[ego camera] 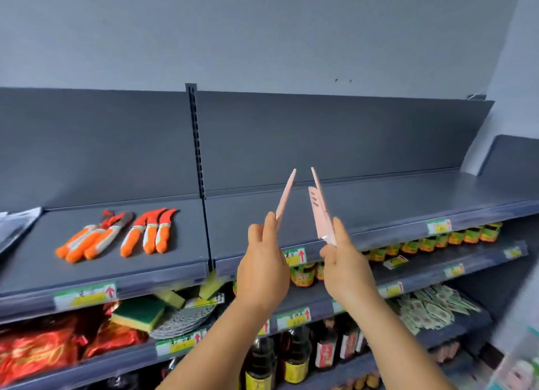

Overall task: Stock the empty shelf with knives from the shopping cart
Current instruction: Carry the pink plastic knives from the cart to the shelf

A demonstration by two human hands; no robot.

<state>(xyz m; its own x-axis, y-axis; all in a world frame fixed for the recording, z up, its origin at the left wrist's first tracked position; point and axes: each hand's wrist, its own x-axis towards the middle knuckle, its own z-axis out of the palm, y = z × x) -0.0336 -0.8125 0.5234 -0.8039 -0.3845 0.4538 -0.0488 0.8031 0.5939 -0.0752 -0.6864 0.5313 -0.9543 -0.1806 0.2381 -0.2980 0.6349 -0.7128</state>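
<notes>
Knives (320,208) in closed fingers (269,223)

1. Top shelf (379,202): left bay carries a row of knives (116,235); the right bay lies beyond the hands.
2. Left hand (262,273) and right hand (347,267), side by side before the right bay, each raise one sheathed knife (285,195) (320,211), tips leaning together.
3. Shelf below: sponges (140,312) left, jars (437,240) right.
4. Lowest shelf: bottles (294,357).
</notes>
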